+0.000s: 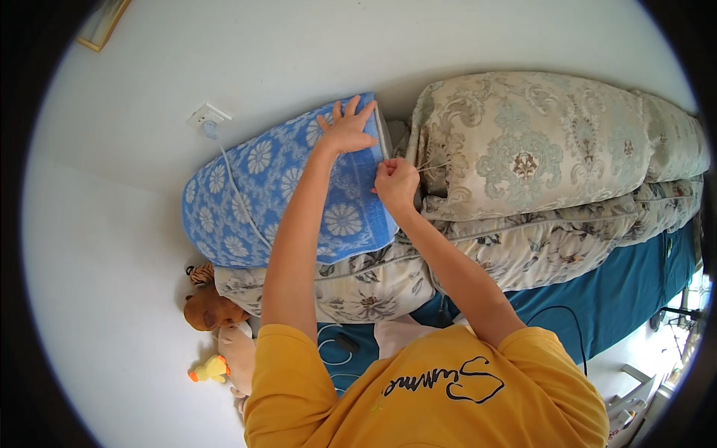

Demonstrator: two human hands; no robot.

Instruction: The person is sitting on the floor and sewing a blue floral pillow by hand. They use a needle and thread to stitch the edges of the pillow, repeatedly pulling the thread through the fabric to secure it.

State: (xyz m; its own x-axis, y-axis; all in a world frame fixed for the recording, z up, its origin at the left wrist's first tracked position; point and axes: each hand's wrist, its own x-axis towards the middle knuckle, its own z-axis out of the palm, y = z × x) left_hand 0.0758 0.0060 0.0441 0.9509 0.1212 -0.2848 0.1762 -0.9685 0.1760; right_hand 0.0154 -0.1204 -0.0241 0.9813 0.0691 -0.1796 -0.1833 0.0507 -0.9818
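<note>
My left hand [347, 131] lies with fingers spread on a blue pillow towel [287, 175] with white flowers, wrapped over a plump pillow by the wall. Close by, my right hand [396, 181] is closed in a pinch at the towel's right edge; its fingertips hide exactly what is between them. A thin pale cord [434, 166] runs from beside that hand to the beige patterned cushion [523, 145] on the right. Beneath both lies a floral quilt [370, 291], folded long.
A white cable [237, 190] crosses the towel from a plug in a wall socket [208, 115]. Soft toys, among them a yellow duck [211, 369], sit at left. A black adapter [346, 343] and a black cable [577, 328] rest on the teal sheet [597, 302].
</note>
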